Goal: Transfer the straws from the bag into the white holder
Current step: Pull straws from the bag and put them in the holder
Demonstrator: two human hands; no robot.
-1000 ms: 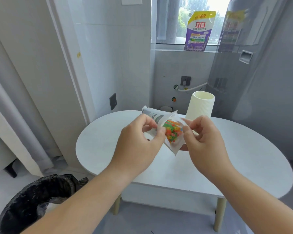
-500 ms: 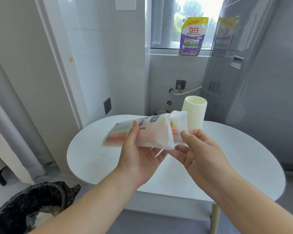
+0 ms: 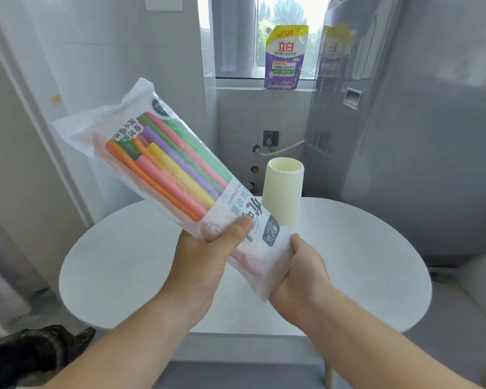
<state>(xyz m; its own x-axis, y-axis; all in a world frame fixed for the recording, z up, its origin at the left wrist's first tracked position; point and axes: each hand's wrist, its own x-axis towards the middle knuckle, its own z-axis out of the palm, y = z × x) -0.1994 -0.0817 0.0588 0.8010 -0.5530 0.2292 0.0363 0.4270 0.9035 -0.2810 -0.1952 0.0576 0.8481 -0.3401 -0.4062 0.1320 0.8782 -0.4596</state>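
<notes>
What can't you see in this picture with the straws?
Head view:
- Lower ends of the straws: behind the white print on the bag and the left hand.
- Lower end of the bag: wrapped in the right hand.
- Inside of the white holder: hidden by its own wall.
- Black bin bag: cut off by the bottom-left edge.

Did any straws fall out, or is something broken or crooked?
Nothing stands out. The colourful plastic straws all sit inside the clear plastic bag, which the left hand and right hand hold tilted above the round white table. The ribbed white cylindrical holder stands upright, with no spill or damage visible.
</notes>
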